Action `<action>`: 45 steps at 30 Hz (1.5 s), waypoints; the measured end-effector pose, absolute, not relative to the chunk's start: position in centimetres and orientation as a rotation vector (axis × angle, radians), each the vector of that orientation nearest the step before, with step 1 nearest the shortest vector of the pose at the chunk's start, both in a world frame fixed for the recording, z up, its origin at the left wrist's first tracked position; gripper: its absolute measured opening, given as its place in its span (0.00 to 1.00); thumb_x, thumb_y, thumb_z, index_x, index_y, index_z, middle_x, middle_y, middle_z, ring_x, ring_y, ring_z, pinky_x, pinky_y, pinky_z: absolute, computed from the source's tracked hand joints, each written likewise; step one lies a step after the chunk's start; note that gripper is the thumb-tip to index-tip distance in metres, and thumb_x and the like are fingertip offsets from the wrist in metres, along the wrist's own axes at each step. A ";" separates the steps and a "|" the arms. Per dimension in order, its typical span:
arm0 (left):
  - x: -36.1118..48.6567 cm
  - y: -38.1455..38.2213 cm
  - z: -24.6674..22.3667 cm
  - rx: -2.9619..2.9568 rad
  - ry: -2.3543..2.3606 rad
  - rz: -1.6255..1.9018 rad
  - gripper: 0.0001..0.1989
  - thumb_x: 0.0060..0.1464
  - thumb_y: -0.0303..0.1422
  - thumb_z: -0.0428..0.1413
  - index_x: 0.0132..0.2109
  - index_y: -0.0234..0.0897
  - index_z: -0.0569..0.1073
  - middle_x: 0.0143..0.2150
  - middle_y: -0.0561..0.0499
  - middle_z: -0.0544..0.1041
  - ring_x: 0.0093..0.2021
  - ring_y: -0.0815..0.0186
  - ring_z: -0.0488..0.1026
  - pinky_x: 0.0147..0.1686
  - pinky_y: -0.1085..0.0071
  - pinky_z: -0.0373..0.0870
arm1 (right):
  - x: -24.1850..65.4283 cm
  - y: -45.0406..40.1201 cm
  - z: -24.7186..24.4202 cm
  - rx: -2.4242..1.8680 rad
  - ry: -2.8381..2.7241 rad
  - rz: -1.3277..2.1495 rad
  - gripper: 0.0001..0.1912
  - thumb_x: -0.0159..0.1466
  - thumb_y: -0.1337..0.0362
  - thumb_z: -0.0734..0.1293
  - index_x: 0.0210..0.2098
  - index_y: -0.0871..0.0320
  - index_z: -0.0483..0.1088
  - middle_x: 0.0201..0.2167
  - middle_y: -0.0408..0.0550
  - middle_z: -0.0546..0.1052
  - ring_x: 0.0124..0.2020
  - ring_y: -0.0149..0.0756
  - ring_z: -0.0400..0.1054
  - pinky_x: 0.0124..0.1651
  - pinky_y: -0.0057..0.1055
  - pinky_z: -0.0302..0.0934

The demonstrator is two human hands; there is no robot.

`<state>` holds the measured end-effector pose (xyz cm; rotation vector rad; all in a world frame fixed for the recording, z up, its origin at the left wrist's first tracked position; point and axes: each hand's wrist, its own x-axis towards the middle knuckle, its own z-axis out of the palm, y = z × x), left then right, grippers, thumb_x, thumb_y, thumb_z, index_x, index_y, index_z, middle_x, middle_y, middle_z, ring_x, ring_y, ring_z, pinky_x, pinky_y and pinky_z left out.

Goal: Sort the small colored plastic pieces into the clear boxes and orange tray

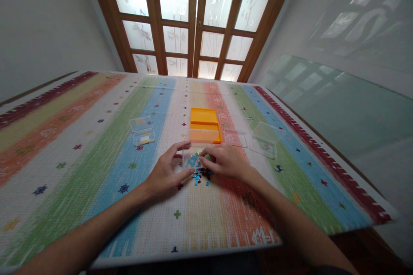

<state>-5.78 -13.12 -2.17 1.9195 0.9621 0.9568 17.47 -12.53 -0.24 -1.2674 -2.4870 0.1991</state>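
A clear plastic box [188, 154] with small pieces in it stands between my hands in the middle of the table. My left hand [169, 165] curls round its left side, fingers at the far edge and thumb at the near one. Over the box's right side is my right hand [224, 161], thumb and fingertips pressed together; whatever they pinch is too small to make out. A loose pile of small blue and dark brown pieces [197, 178] lies just in front of the box. Something green [207, 156] shows by the right fingertips.
Beyond my hands sits an open orange case [204, 116]. A small open clear box [143, 137] with something yellow and white inside stands to the left. Another open clear box [264, 142] lies to the right. A striped cloth [129, 219] covers the table.
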 end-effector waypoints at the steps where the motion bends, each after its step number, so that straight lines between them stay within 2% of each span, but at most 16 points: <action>1: -5.8 -13.1 -2.2 1.917 0.966 0.955 0.28 0.56 0.34 0.63 0.62 0.41 0.67 0.61 0.41 0.75 0.62 0.53 0.72 0.58 0.53 0.73 | 17.5 -12.5 -0.3 -1.258 -2.487 0.194 0.11 0.68 0.63 0.65 0.35 0.59 0.79 0.23 0.46 0.78 0.24 0.30 0.67 0.30 0.28 0.50; 17: -5.6 -13.2 -2.3 1.891 0.958 0.944 0.29 0.55 0.34 0.64 0.63 0.42 0.67 0.61 0.40 0.75 0.62 0.52 0.73 0.58 0.50 0.73 | 17.6 -12.4 -1.1 -1.152 -2.530 0.021 0.18 0.72 0.62 0.59 0.34 0.60 0.77 0.25 0.50 0.78 0.23 0.31 0.65 0.29 0.30 0.47; 28: -5.7 -13.2 -2.2 1.879 0.934 0.946 0.29 0.55 0.34 0.64 0.62 0.42 0.68 0.60 0.41 0.75 0.62 0.52 0.73 0.58 0.51 0.73 | 17.4 -12.3 -1.1 -1.187 -2.501 0.015 0.16 0.72 0.61 0.59 0.38 0.60 0.76 0.25 0.48 0.77 0.24 0.32 0.65 0.30 0.29 0.47; 34: -5.6 -13.3 -2.2 1.897 0.948 0.946 0.29 0.55 0.34 0.64 0.63 0.43 0.68 0.60 0.41 0.75 0.61 0.52 0.73 0.58 0.50 0.73 | 17.3 -12.3 -0.9 -1.194 -2.553 0.002 0.18 0.73 0.60 0.58 0.36 0.60 0.76 0.24 0.48 0.77 0.23 0.31 0.64 0.29 0.30 0.46; 45: -5.5 -13.3 -2.2 1.894 0.948 0.938 0.28 0.55 0.35 0.63 0.62 0.43 0.68 0.60 0.41 0.76 0.62 0.52 0.73 0.57 0.51 0.74 | 17.3 -12.5 -1.0 -1.182 -2.550 0.116 0.16 0.72 0.61 0.60 0.35 0.59 0.77 0.22 0.45 0.75 0.23 0.30 0.62 0.29 0.29 0.44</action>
